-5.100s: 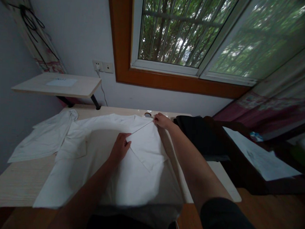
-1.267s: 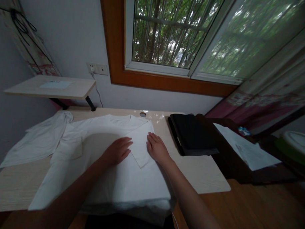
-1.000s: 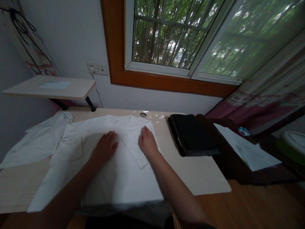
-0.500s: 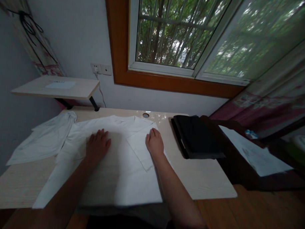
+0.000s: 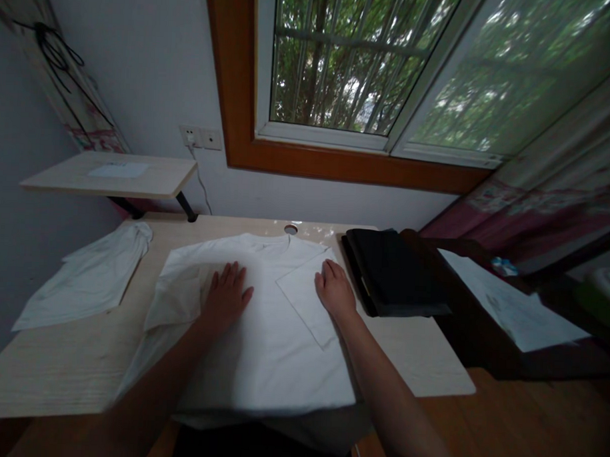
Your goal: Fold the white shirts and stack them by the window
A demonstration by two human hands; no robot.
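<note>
Landmark: the black case, lying flat on the pale desk.
White shirt: spread on the desk to the left of the black case, neckline toward the wall, some cloth hanging over the desk's near edge.
Near sleeve: on the shirt's side closest to the black case, turned inward over the body, one corner pointing back toward the person.
Far sleeve: on the shirt's side away from the black case, a creased piece of cloth.
Right hand: just left of the black case, resting on the near sleeve, fingers bent; from here I can't tell whether they pinch the fabric.
Left hand: farther left of the black case, laid on the shirt beside the far sleeve, fingers straight, a little parted, gripping nothing.
Second white garment: well left of the black case, in a loose heap.
Paper sheet: right of the black case, on dark furniture.
Window: behind and above the black case, greenery outside.
</note>
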